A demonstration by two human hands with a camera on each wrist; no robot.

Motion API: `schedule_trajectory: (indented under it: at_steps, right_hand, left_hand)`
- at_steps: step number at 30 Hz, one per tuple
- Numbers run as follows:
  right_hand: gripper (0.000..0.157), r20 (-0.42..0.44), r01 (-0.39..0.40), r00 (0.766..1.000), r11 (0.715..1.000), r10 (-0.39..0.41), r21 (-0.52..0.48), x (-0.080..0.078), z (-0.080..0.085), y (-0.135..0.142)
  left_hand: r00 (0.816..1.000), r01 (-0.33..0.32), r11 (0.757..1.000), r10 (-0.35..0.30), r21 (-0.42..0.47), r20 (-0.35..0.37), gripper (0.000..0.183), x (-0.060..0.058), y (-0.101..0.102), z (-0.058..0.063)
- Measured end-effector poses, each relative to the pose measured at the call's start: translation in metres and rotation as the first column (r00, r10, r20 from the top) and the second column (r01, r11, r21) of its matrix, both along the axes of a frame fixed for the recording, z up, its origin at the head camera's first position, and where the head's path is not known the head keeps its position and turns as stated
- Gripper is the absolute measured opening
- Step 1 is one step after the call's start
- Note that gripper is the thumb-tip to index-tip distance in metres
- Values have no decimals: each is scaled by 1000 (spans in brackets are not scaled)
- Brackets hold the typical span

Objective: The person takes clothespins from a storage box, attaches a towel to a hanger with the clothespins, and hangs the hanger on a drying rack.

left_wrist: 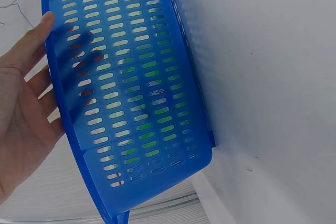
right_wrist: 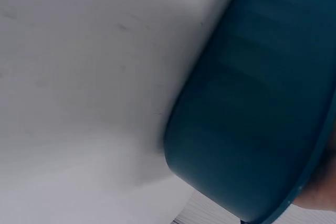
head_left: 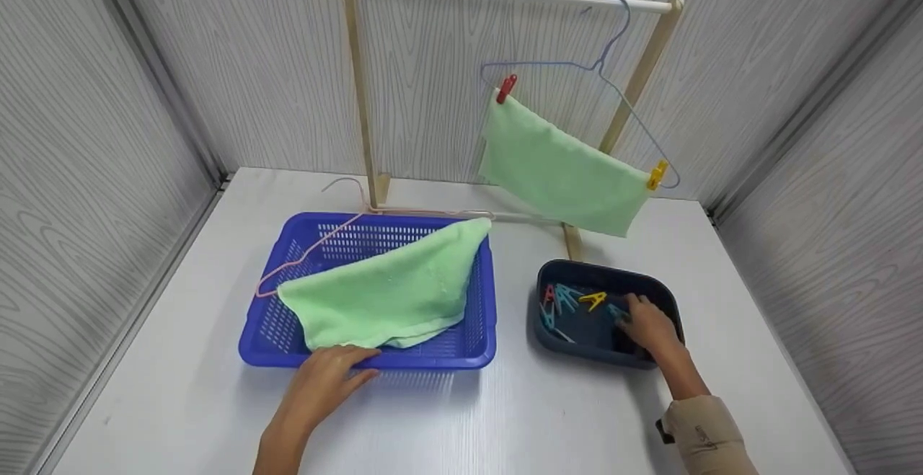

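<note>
At lower right of the head view, the right hand reaches into the dark blue bin, fingertips at a teal clothespin; I cannot tell whether they pinch it. The pin looks light, stiff and springy, best squeezed at its handle ends. At lower left, the left hand rests, fingers extended, over the blue basket's rim beside a soft, limp green towel, best held by its top corners

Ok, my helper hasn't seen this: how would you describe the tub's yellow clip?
Right of the blue basket stands a dark tub. Inside, left of the right hand, lies the yellow clip. It's the only yellow one visible there, beside teal clips.
</note>
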State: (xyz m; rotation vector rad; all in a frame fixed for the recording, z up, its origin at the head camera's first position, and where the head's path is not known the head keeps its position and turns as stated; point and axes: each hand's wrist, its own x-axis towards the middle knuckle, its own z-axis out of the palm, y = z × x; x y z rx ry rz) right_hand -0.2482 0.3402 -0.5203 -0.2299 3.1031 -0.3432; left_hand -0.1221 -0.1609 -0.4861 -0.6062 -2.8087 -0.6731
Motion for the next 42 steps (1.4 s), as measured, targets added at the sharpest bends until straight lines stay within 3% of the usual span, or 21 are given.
schedule_trajectory:
  at_steps: [14, 26, 34, 42]
  right_hand:
    - [44, -3, 51, 999, 997, -50, 64, -3, -14, 0]
    - [30, -42, 49, 998, 999, -49, -11, -3, -15, 1]
    - [31, 24, 64, 998, 998, -64, -8, 1, -10, 2]
    - [26, 22, 76, 997, 996, -75, -47, 6, -7, 5]
  left_hand:
    - [999, 9, 1000, -8, 11, -49, 24, 0, 0, -2]
    - [996, 14, 1000, -12, 21, -86, 23, 1, -2, -3]
    - [997, 21, 1000, -19, 21, -74, 23, 1, -3, -3]
    - [997, 17, 1000, -15, 22, -73, 23, 1, -3, -4]
